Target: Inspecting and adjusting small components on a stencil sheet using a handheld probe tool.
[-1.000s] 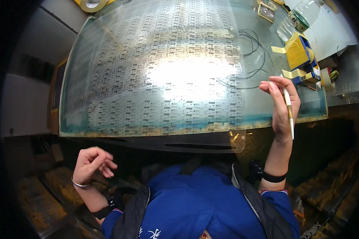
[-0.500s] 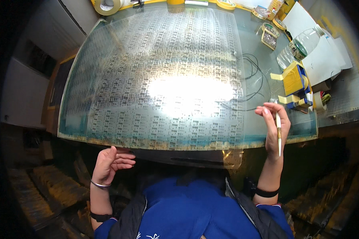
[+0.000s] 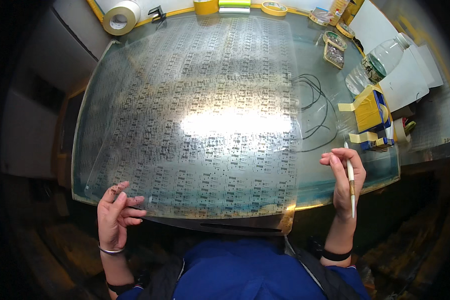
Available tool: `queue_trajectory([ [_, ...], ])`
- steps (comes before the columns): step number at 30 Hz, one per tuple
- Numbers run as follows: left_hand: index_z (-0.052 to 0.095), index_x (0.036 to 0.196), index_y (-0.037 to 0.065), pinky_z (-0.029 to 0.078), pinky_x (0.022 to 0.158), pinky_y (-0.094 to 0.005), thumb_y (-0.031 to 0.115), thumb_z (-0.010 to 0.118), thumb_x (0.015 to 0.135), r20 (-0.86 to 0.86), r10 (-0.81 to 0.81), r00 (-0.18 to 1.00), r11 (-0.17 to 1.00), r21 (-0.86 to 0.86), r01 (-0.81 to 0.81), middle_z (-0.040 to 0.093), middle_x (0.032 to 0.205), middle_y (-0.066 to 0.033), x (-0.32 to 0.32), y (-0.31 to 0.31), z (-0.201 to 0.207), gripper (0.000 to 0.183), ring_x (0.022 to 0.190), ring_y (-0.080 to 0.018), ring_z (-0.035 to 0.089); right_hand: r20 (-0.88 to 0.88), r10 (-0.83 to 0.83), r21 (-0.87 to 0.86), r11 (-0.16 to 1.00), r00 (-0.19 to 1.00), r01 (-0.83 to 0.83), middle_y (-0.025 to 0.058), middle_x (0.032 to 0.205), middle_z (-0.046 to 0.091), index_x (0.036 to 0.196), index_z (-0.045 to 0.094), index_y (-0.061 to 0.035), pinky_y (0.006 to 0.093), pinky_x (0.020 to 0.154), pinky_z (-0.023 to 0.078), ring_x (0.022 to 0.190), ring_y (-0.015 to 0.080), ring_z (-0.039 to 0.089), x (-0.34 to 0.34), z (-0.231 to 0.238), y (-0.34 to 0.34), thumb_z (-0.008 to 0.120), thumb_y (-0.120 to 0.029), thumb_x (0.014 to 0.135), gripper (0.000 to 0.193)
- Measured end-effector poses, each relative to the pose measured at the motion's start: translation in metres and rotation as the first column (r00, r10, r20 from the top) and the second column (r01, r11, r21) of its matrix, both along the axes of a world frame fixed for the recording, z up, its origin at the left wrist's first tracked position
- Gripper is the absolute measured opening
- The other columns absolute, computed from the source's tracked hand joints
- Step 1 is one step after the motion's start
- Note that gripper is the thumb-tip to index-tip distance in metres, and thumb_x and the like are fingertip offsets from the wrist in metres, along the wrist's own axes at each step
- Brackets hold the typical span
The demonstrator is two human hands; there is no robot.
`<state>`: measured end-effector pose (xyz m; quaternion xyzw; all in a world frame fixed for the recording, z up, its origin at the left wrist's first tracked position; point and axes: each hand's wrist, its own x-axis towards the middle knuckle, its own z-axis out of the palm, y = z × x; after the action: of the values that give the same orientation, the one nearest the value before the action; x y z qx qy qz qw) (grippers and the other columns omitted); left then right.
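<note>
A large clear film [image 3: 205, 165] printed with rows of small dark circuit-like patterns lies over the glass-topped table [image 3: 315, 187], its near edge reaching the table's front. At the film's near left corner is my left hand [image 3: 116, 217], fingers spread. Some of its fingertips show through the printed sheet, so they seem to be under it; whether the thumb presses on it I cannot tell. My right hand [image 3: 346, 187], raised over the table's right front, is closed around a slim white pen-shaped tool [image 3: 351, 182] with a brownish band. Its tapered end points toward me.
A looped dark cord [image 3: 325, 117] lies right of the film. Further right are tape dispensers [image 3: 371, 112], a clear plastic bottle [image 3: 377, 65] and a small open case [image 3: 334, 54]. Tape rolls [image 3: 121, 19] line the back edge. Glare whitens the film's middle.
The film's near left part has shifted left, and my left hand has moved left and forward to its corner. My right hand still holds the white tool. The view has shifted slightly.
</note>
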<state>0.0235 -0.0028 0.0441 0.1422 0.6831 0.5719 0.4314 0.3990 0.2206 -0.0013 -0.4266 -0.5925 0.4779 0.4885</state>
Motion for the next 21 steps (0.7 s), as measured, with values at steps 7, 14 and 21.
queue_trajectory([
  [7,0.047,0.131,0.000,0.056,0.048,-0.0209,0.012,0.051,0.099,-0.200,0.020,0.980,0.996,0.093,-0.001,0.068,0.097,-0.0235,0.002,-0.004,-0.009,0.034,0.066,-0.0206,0.071,0.033,-0.054,-0.027,0.998,0.998,0.055,0.0120,0.088,0.067,0.101,0.061,0.0008,0.0288,0.079,0.052,0.081,0.0163,0.066,-0.006,0.004,-0.002,0.058,-0.003,0.091,0.011],
  [14,0.051,0.126,-0.002,0.055,0.046,-0.0213,0.011,0.052,0.099,-0.178,0.131,0.975,0.948,0.310,-0.070,0.067,0.097,-0.0263,-0.003,-0.034,-0.013,0.031,0.065,-0.0232,0.071,0.023,-0.069,0.013,0.998,0.997,0.069,0.0072,0.086,0.063,0.101,0.060,-0.0008,0.0263,0.079,0.049,0.080,0.0125,0.061,0.000,-0.004,-0.005,0.056,-0.006,0.093,0.010],
  [21,0.052,0.126,-0.001,0.055,0.047,-0.0203,0.011,0.050,0.099,-0.022,0.194,0.981,0.897,0.408,-0.168,0.067,0.100,-0.0274,-0.007,-0.047,-0.050,0.029,0.067,-0.0240,0.071,0.142,-0.052,0.024,0.999,0.989,0.049,0.0058,0.086,0.061,0.104,0.059,-0.0011,0.0259,0.081,0.048,0.082,0.0117,0.060,0.010,-0.013,0.003,0.055,-0.009,0.095,0.012],
])
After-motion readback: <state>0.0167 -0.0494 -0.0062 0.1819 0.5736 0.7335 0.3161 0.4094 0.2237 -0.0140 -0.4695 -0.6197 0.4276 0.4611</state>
